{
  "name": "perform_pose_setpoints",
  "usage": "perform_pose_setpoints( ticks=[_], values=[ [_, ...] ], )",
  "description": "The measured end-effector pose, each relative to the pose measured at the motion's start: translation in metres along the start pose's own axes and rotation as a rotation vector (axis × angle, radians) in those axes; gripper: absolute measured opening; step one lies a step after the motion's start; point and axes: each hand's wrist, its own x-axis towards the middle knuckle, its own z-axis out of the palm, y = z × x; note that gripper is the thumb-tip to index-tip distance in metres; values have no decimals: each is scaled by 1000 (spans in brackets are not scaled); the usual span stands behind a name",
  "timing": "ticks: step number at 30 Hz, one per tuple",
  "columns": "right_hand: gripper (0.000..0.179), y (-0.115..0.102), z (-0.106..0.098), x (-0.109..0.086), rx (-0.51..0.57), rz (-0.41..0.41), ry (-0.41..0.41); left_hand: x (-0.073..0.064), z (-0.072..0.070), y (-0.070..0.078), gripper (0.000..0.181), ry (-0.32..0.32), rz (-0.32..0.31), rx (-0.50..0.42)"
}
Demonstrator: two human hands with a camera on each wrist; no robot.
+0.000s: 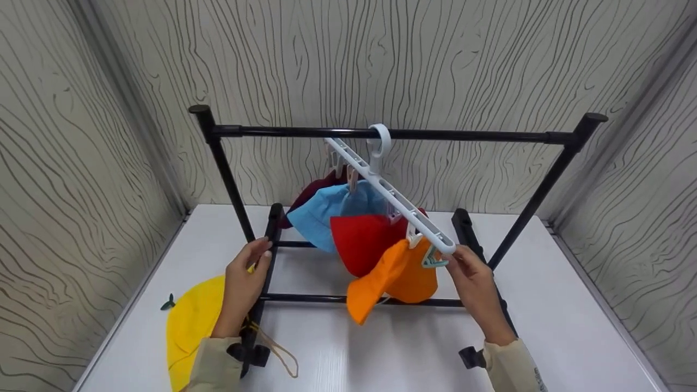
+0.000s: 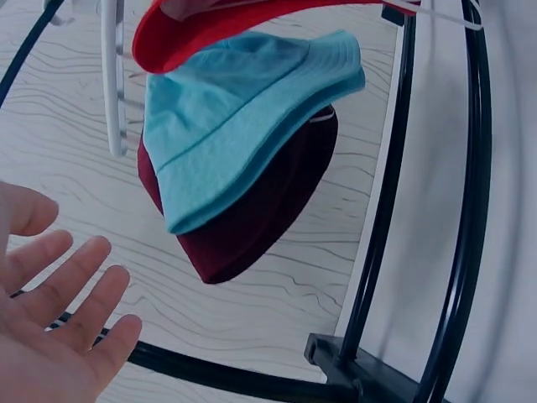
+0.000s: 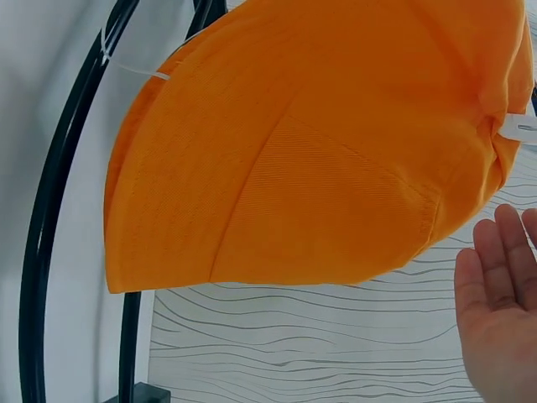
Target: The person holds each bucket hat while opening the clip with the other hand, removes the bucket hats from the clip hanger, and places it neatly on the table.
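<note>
A white clip hanger hangs by its hook from the black rack's top bar, its near end tilted low. Clipped along it are an orange hat, a red hat, a light blue hat and a dark maroon hat. My right hand is at the hanger's near end, fingertips close by a pale green clip; its fingers look straight in the right wrist view. Beside the rack's left post, my left hand has its fingers extended and holds nothing. It partly covers a yellow hat.
The black rack stands on a white table, with two lower crossbars and feet at both sides. Wood-grain panels enclose the back and sides. A tan cord trails from the yellow hat by the left foot.
</note>
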Motion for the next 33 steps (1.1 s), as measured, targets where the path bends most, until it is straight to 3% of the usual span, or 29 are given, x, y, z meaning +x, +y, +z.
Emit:
perform_pose_setpoints(
  ticks=[12,20,28,33],
  values=[
    [32,-8,0,9,-38,-14,-28,-4,19,16,32,-34,68,-62],
    [32,-15,2,13,21,-102,-56,-10,26,33,34,-50,166,-103],
    [35,-16,4,17,64,-187,-65,-17,35,46,33,-88,197,-104],
    [38,-19,6,17,49,-161,-66,-19,42,50,33,-114,229,-93]
  ],
)
